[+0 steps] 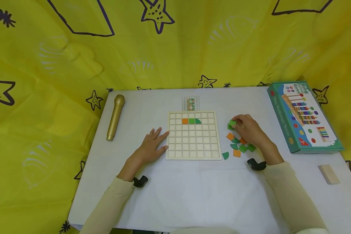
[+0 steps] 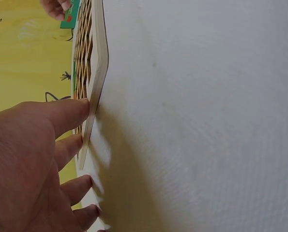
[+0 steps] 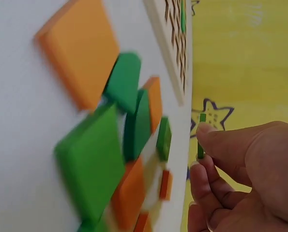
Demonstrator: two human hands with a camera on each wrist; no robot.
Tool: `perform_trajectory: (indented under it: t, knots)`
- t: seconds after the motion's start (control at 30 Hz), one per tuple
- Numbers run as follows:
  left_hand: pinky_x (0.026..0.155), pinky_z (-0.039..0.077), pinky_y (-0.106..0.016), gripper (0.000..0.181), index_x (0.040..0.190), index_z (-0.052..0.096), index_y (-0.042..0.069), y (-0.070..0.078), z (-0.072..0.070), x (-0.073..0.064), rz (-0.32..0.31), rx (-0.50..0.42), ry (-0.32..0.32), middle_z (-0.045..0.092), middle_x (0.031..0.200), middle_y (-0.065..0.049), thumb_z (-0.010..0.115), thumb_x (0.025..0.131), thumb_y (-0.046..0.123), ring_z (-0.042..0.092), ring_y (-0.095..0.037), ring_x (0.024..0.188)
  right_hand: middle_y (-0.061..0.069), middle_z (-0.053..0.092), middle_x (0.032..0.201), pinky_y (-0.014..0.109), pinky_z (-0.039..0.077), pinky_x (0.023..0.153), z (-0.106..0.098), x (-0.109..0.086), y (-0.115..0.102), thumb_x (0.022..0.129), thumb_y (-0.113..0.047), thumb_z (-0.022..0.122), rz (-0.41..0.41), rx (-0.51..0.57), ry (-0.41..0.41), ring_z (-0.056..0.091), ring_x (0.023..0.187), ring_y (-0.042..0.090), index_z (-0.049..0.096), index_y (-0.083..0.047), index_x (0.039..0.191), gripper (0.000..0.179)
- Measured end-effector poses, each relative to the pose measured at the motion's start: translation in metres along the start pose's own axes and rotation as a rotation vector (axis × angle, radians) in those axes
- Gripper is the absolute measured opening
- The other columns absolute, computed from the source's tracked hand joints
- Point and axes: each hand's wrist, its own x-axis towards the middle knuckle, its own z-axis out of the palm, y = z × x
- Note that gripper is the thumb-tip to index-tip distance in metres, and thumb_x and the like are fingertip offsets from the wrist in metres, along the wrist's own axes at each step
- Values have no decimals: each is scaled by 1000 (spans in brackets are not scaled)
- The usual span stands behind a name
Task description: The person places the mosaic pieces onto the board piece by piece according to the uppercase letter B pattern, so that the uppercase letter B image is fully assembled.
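A wooden grid board (image 1: pixel 193 140) lies on the white table, with an orange square (image 1: pixel 185 121), a light green square (image 1: pixel 191 121) and a dark green quarter-circle (image 1: pixel 198 121) side by side in its second row. My left hand (image 1: pixel 150 147) rests with spread fingers, thumb and index tip at the board's left edge. To the right of the board, my right hand (image 1: pixel 249 130) pinches a light green square tile (image 3: pixel 202 140) between thumb and fingers. Below that hand lies a loose pile of orange squares (image 1: pixel 237 153), light green squares (image 1: pixel 243 148) and dark green quarter-circles (image 1: pixel 226 155).
A small printed pattern card (image 1: pixel 190 103) lies just behind the board. The gold microphone (image 1: pixel 115 117) is at the far left. At the right are a teal game box (image 1: pixel 305 118) and a pale wooden block (image 1: pixel 329 174).
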Motion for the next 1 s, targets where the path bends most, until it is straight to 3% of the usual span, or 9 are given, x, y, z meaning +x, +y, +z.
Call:
perform_trajectory:
  t: [0.27,0.37,0.5,0.63,0.83,1.0]
  knots:
    - [128,9,-67,65,168,33,23,1,0,0,1,-4,8,14,177,-16,56,109,40,4,-46,162,25,51,136,58,43,110,26,23,-38,109,-15,57,-46,30,-47,51,123,38,56,3,141,37]
    - [128,9,-67,65,168,33,23,2,-1,-1,0,-12,7,14,177,-15,56,109,40,3,-46,162,21,52,132,56,37,111,43,32,-51,109,-16,59,-84,30,-75,52,120,35,57,0,140,35]
    - [128,8,-67,66,168,32,23,2,-2,-1,-4,-10,0,13,177,-15,56,109,41,2,-45,163,16,55,129,54,32,105,66,41,-69,108,-19,61,-134,5,-112,55,117,32,60,-3,137,32]
    - [129,8,-66,66,168,31,24,2,-1,0,-10,-2,-5,12,177,-14,55,109,41,1,-44,163,14,58,125,51,36,101,83,48,-86,107,-20,64,-189,-32,-132,56,115,30,63,-4,133,30]
    - [129,7,-66,66,168,31,24,2,0,0,-18,-5,-9,12,177,-14,55,109,41,1,-43,163,11,61,121,49,38,98,99,54,-101,105,-18,67,-238,-69,-125,56,113,30,63,-8,128,25]
    - [128,8,-66,66,168,32,23,2,-1,0,-16,0,-7,12,177,-15,56,109,41,2,-45,163,8,62,120,48,38,96,105,54,-109,104,-15,69,-263,-113,-73,56,114,31,68,-11,116,12]
